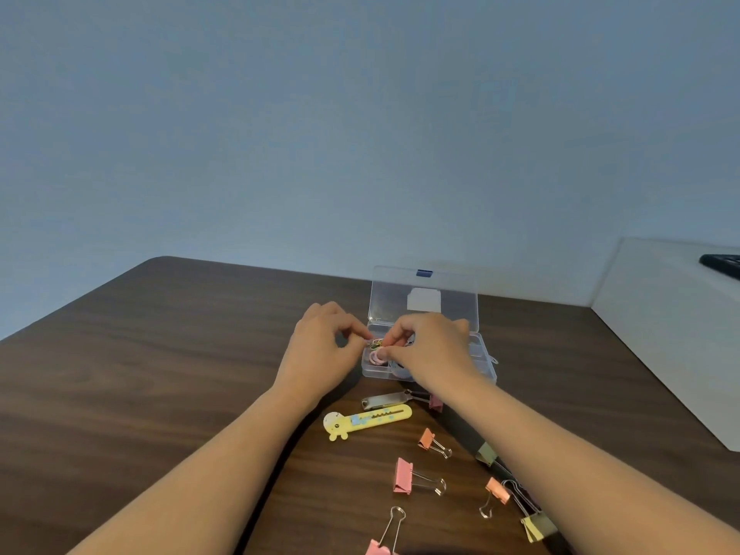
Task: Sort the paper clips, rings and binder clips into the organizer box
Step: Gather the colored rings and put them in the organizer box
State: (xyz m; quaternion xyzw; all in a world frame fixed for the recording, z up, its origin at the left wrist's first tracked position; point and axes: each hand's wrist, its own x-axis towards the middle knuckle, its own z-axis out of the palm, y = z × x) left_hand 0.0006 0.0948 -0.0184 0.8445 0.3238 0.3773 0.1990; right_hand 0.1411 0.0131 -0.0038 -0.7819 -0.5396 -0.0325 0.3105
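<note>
Both hands meet over the front left corner of the clear organizer box, which sits on the dark wooden desk with its lid standing open behind. The left hand and the right hand each have curled fingers, and their fingertips pinch a small tangle of coloured paper clips held just above the box. Directly under the clips, pink rings lie in the box's front left compartment. The binder clips are all outside the box, scattered on the desk nearer the person: an orange one, a large pink one, an olive one partly under the right forearm, and a yellow-green one. A yellow cartoon-shaped cutter and a metal clipper lie between the box and the binder clips.
</note>
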